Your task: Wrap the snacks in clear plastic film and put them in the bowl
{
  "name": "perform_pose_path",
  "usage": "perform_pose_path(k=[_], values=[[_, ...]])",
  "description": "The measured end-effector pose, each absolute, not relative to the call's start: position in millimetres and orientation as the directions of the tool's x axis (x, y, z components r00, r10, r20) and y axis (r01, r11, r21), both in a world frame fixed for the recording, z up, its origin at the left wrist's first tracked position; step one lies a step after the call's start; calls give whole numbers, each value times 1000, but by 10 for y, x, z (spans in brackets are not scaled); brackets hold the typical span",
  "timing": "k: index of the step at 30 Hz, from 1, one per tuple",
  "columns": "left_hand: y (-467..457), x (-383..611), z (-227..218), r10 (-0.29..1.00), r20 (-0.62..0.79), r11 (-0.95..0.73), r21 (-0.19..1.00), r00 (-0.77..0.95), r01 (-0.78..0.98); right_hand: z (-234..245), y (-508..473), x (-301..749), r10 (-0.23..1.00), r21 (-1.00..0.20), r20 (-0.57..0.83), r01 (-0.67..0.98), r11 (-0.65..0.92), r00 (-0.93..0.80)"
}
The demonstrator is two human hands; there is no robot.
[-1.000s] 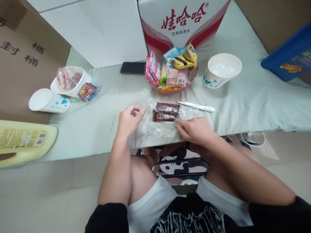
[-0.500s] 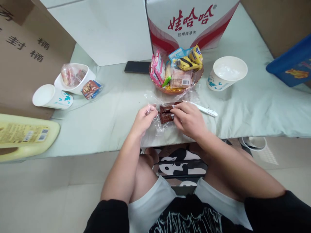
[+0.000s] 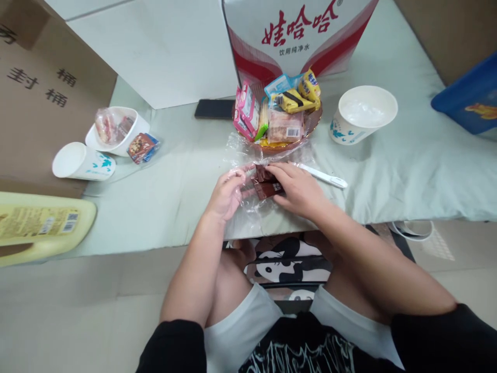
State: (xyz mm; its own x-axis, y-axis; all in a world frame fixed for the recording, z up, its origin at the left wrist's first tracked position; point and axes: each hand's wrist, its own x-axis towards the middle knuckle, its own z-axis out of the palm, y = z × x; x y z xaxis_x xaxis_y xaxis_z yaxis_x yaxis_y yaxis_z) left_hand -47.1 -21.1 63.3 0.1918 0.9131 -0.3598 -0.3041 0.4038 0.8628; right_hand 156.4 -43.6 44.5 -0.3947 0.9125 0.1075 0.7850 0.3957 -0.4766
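Green cloth-covered counter (image 3: 171, 176), two brown snack packets (image 3: 267, 190) lying between the hands, long axis left-to-right. Right hand (image 3: 303, 191) is nearer, fingers over their right ends; left hand (image 3: 225, 196) is half-curled in clear plastic film (image 3: 253, 211). Can't tell if either's gripping.

On the table (image 3: 178, 171), the bars (image 3: 267, 190) are between the left fingers (image 3: 236, 182) and right fingers (image 3: 277, 173), amid film (image 3: 250, 211). Behind the fingers, the snack bowl (image 3: 289, 147) stands before the carton (image 3: 248, 31); right lies the knife (image 3: 326, 178), with a cup (image 3: 353, 133) farther back. Well left, another cup (image 3: 91, 163) sits beside a dish (image 3: 137, 124) holding packets (image 3: 106, 127).
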Motion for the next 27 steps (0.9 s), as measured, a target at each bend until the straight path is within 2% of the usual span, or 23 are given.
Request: perform_pose_path(k=[6,12,16,20,27], values=[[-205,-469,587,921,-328,386,842,211,-377,419,-426,1587,896,-532,152,729,430,-417],[-240,-466,661,904,-311,414,808,293,-419,382,-429,1592,879,-685,267,564,461,-395],[-229,-483,694,906,-356,419,831,227,-367,379,-429,1656,882,-749,266,493,443,-389],[-193,-513,669,891,-434,451,822,130,-348,398,-472,1707,905,-762,246,507,402,-348],[-140,-567,595,886,-462,441,868,-44,-229,401,-558,1765,957,-776,271,565,278,-99]])
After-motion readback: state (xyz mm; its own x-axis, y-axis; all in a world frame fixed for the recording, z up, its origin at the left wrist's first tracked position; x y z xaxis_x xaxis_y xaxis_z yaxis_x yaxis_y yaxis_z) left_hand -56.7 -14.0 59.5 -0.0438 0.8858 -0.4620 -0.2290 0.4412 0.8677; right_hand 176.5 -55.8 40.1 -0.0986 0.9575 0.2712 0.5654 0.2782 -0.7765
